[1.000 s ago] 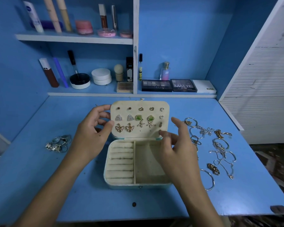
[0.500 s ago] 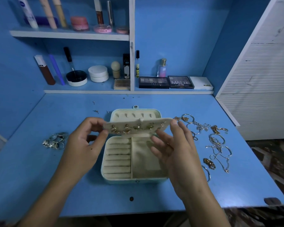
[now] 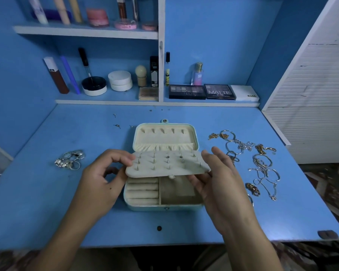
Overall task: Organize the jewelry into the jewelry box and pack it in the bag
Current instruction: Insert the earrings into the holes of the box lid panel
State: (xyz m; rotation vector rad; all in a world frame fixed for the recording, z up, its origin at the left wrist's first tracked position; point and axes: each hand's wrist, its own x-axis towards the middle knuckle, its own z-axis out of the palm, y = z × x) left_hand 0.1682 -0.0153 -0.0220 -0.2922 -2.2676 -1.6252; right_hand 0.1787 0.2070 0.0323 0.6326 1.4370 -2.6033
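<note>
Earring panel [image 3: 167, 165] between both hands, over open jewelry box [image 3: 162, 194].

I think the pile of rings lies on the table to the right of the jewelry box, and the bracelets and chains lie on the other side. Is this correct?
Not quite. The head view shows the pile of rings on the table to the left of the jewelry box, not the right. The bracelets and chains do lie on the other side, to the box's right.
</note>
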